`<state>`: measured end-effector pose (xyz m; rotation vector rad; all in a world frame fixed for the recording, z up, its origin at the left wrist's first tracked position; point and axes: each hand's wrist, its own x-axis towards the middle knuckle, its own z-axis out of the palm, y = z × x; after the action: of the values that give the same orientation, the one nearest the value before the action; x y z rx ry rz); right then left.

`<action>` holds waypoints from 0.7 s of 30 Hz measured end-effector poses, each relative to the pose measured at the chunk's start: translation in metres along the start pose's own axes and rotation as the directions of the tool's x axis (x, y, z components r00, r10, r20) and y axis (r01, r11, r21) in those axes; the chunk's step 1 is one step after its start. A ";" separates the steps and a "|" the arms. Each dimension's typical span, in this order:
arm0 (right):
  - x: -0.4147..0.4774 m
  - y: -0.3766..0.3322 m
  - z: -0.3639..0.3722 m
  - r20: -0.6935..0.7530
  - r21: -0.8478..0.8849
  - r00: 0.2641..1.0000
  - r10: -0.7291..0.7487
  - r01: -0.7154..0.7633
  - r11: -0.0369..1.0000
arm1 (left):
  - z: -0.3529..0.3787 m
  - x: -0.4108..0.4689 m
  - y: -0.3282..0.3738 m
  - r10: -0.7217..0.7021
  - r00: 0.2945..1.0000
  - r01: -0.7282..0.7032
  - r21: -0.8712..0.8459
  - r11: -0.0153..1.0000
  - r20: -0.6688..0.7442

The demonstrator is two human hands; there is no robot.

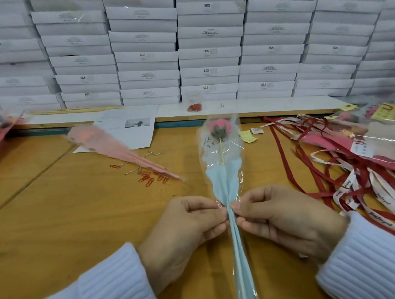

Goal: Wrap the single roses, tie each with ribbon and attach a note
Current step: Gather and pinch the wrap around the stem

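Head view, rose: the wrapped rose (pixel 219 126) was seen between both hands, low over the table (pixel 78 221). Its long axis ran straight away from the person, with the bloom far and the stem end near.
Left hand: the left hand (pixel 182 232) was curled, and the gathered wrapper (pixel 226 185) was pinched from the left at its narrow waist.
Right hand: the right hand (pixel 283 220) was pinched on the same waist from the right, fingertips almost meeting the left's.
Ribbons: the ribbons (pixel 363 181) were heaped to the right, nearer the right hand.
Next move: a tie was judged due, with ribbon to be fetched rightward and crossed over the axis.
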<state>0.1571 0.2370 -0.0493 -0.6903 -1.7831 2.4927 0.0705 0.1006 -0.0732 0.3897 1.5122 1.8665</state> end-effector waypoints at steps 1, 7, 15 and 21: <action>0.000 0.000 0.000 0.001 -0.011 1.000 -0.006 0.006 1.000 | 0.000 -0.001 -0.001 0.003 1.000 -0.002 0.005 1.000 -0.013; 0.004 0.004 0.000 -0.054 -0.134 0.998 -0.016 0.008 0.991 | -0.001 -0.001 -0.002 0.056 0.998 -0.058 0.159 0.986 0.018; 0.004 0.003 0.004 -0.069 -0.178 0.997 -0.038 0.025 0.984 | -0.004 0.002 0.000 0.055 0.998 -0.060 0.167 0.984 0.031; -0.005 0.000 0.003 -0.029 -0.207 0.996 -0.083 0.075 0.975 | -0.003 0.005 0.004 0.065 0.992 -0.086 0.202 0.976 0.108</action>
<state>0.1606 0.2326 -0.0466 -0.6534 -2.0317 2.2520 0.0634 0.1015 -0.0714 0.6364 1.6478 1.7235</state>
